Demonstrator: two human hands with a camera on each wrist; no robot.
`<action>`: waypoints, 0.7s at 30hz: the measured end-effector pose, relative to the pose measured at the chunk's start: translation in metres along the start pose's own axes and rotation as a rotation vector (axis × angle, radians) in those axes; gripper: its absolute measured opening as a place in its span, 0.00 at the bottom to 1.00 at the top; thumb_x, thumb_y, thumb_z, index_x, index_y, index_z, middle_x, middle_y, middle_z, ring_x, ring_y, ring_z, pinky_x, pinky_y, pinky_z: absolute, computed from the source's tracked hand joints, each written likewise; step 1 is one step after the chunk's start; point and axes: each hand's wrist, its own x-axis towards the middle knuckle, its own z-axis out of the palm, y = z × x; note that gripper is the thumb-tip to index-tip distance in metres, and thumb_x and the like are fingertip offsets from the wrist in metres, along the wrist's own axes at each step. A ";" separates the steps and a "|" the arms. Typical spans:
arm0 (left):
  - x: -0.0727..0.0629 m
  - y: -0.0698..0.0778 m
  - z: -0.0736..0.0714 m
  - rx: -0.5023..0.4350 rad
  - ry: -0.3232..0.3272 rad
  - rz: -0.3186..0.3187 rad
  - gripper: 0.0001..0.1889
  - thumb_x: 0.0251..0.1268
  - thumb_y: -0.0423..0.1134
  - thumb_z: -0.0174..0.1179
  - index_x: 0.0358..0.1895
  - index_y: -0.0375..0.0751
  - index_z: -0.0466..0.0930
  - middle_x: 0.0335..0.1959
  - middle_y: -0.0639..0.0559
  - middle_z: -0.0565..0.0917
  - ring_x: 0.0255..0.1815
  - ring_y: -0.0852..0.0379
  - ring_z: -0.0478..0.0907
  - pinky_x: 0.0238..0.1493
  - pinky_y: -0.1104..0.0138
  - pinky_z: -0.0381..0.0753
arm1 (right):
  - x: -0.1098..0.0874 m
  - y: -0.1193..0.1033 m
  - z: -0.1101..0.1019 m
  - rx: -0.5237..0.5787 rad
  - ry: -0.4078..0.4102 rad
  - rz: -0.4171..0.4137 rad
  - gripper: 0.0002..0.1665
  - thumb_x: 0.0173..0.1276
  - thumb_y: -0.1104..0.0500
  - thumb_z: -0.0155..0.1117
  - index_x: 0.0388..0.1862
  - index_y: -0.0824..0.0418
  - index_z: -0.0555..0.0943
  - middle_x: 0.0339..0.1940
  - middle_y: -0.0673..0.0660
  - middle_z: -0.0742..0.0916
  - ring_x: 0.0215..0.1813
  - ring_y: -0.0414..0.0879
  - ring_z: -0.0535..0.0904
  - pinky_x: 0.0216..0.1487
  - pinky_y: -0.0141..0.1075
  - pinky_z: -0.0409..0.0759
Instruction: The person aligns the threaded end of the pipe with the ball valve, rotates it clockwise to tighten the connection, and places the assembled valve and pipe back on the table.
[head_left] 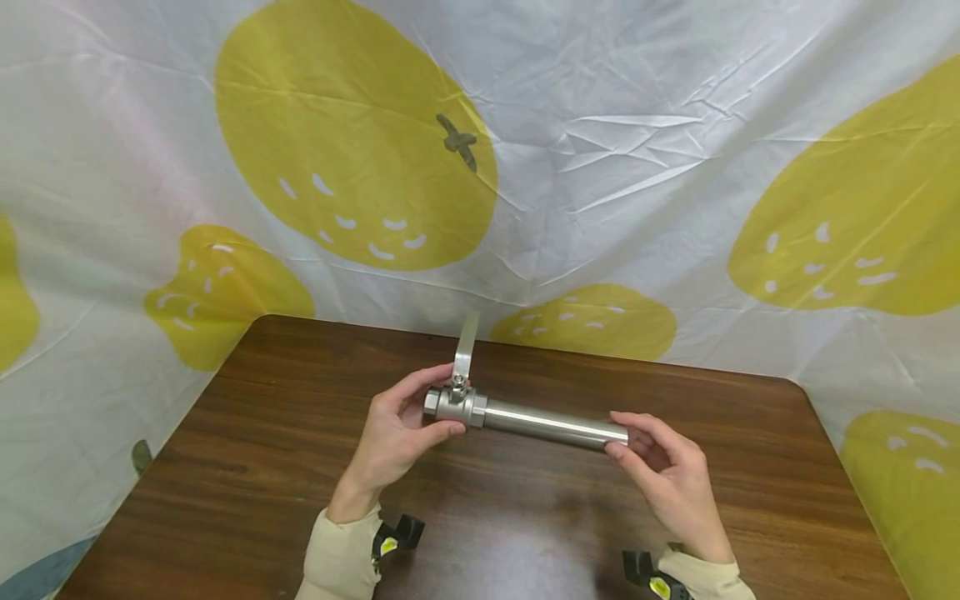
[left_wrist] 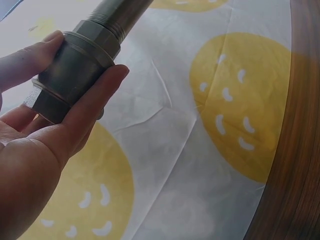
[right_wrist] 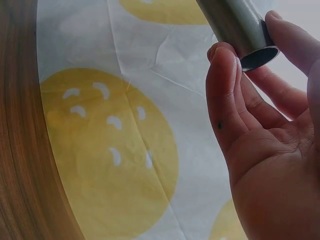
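A steel ball valve (head_left: 452, 406) with a flat lever handle (head_left: 465, 346) is joined to a smooth steel pipe (head_left: 547, 422). My left hand (head_left: 393, 437) grips the valve body, thumb on the near side and fingers on the far side. The lever stands up from the valve, pointing away toward the cloth. In the left wrist view, threads (left_wrist: 114, 27) show where the pipe enters the valve's hex end. My right hand (head_left: 675, 479) pinches the pipe's free end between thumb and fingers. That end's open, hollow mouth (right_wrist: 260, 58) shows in the right wrist view.
Below the hands lies a brown wood-grain table (head_left: 247, 467) with rounded far corners. A white cloth (head_left: 600, 192) printed with yellow fruit hangs behind the table and along its sides. Black wrist straps with small cameras sit on both cuffs.
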 end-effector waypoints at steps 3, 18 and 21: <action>0.000 0.000 0.000 -0.002 -0.002 0.003 0.33 0.45 0.19 0.70 0.59 0.18 0.69 0.54 0.55 0.79 0.53 0.61 0.77 0.53 0.74 0.79 | 0.001 0.001 0.001 0.093 -0.009 -0.057 0.22 0.56 0.81 0.63 0.52 0.76 0.77 0.43 0.50 0.87 0.39 0.36 0.83 0.37 0.25 0.82; 0.000 -0.002 0.000 -0.009 -0.005 0.016 0.32 0.46 0.20 0.70 0.59 0.18 0.68 0.54 0.55 0.79 0.52 0.61 0.77 0.53 0.74 0.79 | 0.006 0.007 0.002 0.224 -0.060 -0.235 0.35 0.39 0.90 0.66 0.52 0.82 0.72 0.52 0.69 0.80 0.52 0.45 0.81 0.47 0.27 0.81; 0.000 -0.002 0.001 -0.008 -0.005 0.016 0.32 0.46 0.20 0.70 0.59 0.18 0.68 0.54 0.55 0.80 0.53 0.61 0.77 0.53 0.74 0.79 | 0.006 0.006 0.002 0.216 -0.053 -0.230 0.34 0.40 0.90 0.66 0.51 0.82 0.72 0.52 0.69 0.80 0.51 0.45 0.82 0.48 0.27 0.81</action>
